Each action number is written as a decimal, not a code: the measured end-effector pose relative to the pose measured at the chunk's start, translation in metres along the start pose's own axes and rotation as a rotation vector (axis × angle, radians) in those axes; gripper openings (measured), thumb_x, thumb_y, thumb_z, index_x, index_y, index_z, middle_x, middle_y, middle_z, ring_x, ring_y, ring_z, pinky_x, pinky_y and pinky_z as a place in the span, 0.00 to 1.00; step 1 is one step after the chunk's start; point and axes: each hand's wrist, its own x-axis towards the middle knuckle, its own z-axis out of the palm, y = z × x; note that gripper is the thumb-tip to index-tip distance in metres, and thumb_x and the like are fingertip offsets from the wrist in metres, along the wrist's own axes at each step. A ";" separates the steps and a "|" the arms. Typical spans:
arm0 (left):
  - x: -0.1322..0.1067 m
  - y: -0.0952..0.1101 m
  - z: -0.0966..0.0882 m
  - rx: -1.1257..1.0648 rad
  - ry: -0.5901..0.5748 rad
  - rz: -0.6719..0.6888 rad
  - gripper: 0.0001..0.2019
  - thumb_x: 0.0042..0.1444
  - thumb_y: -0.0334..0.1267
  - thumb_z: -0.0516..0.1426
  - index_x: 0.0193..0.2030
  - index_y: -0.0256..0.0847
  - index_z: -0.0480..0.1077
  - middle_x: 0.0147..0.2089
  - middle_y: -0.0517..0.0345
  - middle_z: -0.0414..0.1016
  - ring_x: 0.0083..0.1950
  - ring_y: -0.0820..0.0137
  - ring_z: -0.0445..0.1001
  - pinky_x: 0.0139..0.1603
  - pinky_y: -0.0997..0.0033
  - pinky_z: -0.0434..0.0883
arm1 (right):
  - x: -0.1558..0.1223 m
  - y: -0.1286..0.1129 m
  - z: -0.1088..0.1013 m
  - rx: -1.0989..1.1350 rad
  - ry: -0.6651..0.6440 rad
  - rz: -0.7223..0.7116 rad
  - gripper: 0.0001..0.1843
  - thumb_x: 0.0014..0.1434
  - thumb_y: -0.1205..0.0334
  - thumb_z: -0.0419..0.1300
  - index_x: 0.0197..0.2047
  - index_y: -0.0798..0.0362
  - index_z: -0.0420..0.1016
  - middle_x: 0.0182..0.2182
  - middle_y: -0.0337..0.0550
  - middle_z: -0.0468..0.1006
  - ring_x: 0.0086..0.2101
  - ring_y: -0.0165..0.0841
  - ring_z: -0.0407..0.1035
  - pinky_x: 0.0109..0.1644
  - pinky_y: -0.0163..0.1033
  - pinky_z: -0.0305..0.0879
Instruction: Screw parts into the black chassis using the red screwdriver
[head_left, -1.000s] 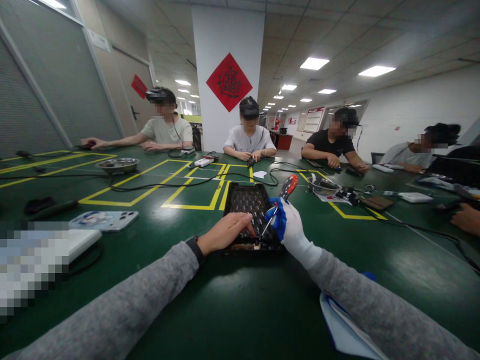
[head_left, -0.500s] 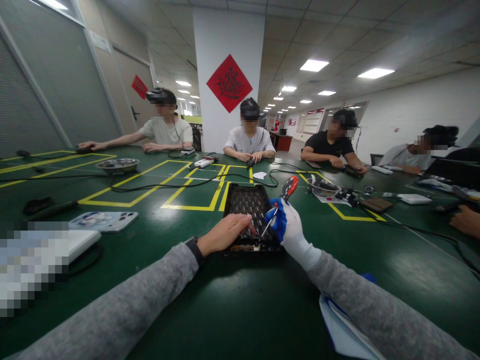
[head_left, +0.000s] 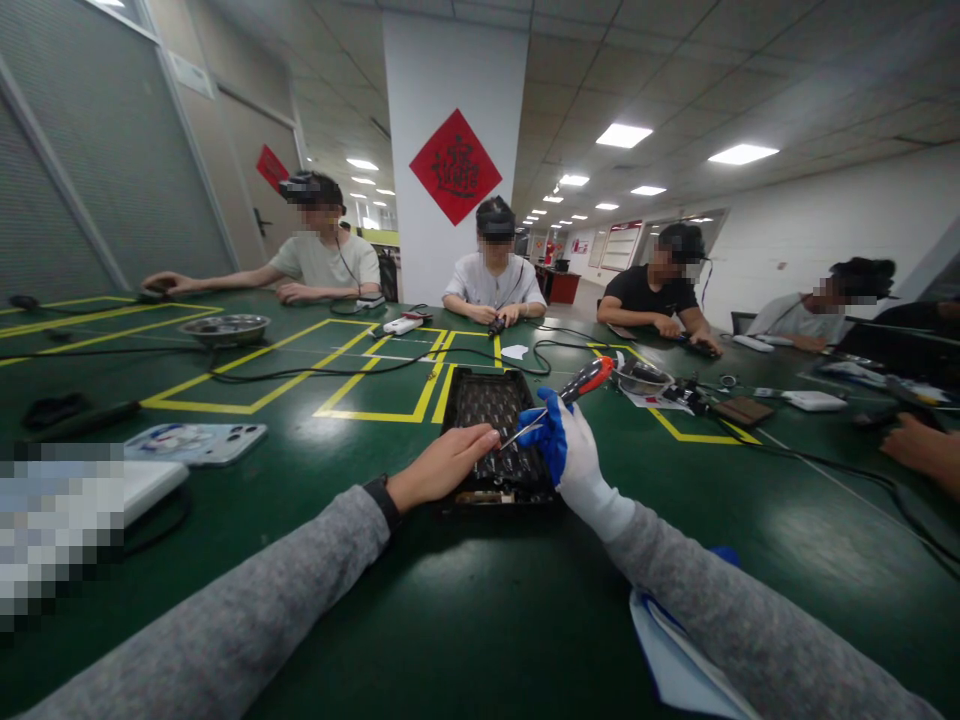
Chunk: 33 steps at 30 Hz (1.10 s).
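Note:
A black shallow case [head_left: 493, 408] with a dark patterned inside lies in front of me on the green table. My bare left hand [head_left: 442, 464] rests over its left edge, fingers stretched out toward the middle. In a white and blue work glove, my right hand [head_left: 574, 455] grips a screwdriver [head_left: 587, 380] with a red and black handle. The handle leans up to the right, and the thin metal shaft slants down left over the case. Its tip is close to my left fingertips; whether they touch, I cannot tell. A brownish strip [head_left: 484, 497] shows along the near end of the case.
A phone [head_left: 196, 444] and a white device with a cable lie to the left. Metal bowls stand at the far left [head_left: 225, 328] and right [head_left: 641, 375]. Black cables cross the table. Several people sit across it. A blue-edged white item [head_left: 675, 660] lies under my right forearm.
The screwdriver has tipped flatter, its handle swinging right and its tip rising from the case's near end toward my left fingertips. My left hand has shifted slightly. The view has turned a little.

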 end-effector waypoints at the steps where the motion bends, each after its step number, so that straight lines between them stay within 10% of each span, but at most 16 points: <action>1: 0.000 -0.002 0.000 0.015 0.009 -0.011 0.21 0.61 0.51 0.40 0.31 0.38 0.63 0.30 0.61 0.65 0.32 0.72 0.63 0.35 0.72 0.60 | 0.000 0.000 0.001 -0.004 -0.004 -0.005 0.21 0.53 0.50 0.57 0.47 0.52 0.65 0.25 0.38 0.77 0.21 0.30 0.71 0.28 0.35 0.68; 20: 0.001 -0.012 -0.002 -0.005 0.007 -0.045 0.23 0.58 0.51 0.46 0.18 0.38 0.51 0.20 0.66 0.48 0.22 0.78 0.50 0.24 0.75 0.49 | 0.002 0.008 0.002 -0.088 -0.002 -0.032 0.20 0.53 0.48 0.56 0.44 0.53 0.65 0.21 0.35 0.73 0.18 0.26 0.66 0.22 0.30 0.63; 33: -0.005 -0.001 -0.007 -0.057 -0.104 -0.033 0.27 0.60 0.52 0.42 0.35 0.36 0.76 0.30 0.56 0.75 0.31 0.72 0.68 0.37 0.74 0.63 | -0.002 0.006 0.003 -0.146 -0.009 -0.017 0.19 0.52 0.46 0.56 0.39 0.51 0.65 0.20 0.33 0.72 0.15 0.23 0.61 0.17 0.28 0.57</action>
